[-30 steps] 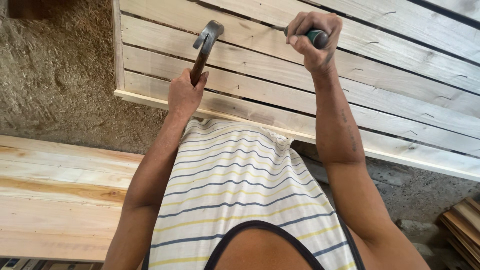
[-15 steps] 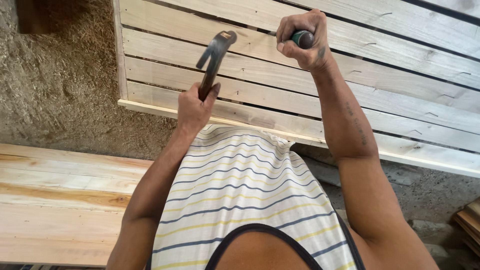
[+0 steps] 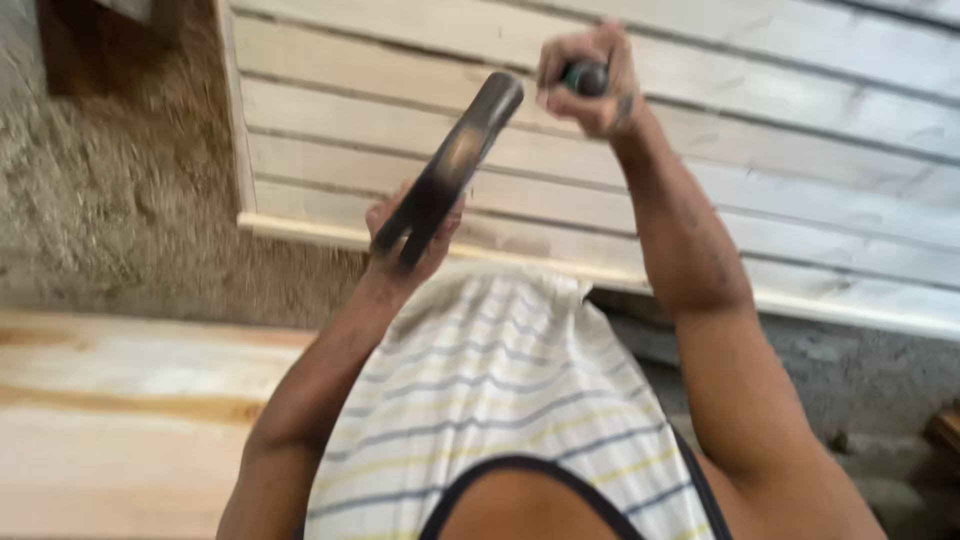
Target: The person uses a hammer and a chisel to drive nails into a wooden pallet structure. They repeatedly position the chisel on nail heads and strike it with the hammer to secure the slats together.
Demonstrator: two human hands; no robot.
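Hammer [image 3: 450, 165] clamped in the raised left hand [image 3: 410, 235]; right hand [image 3: 590, 85] fisted on a dark-handled tool [image 3: 585, 77].

The whole view is smeared by motion blur. The dark metal hammer [image 3: 450, 170] shows only as a streak; its head shape cannot be made out, and its lower handle is hidden inside the left hand [image 3: 412, 232]. The right hand [image 3: 590, 80] wraps a small dark green-tipped object [image 3: 585, 77], mostly hidden by the fingers and too blurred to identify. The pale wooden slatted panel [image 3: 780, 150] runs off the top and right edges.
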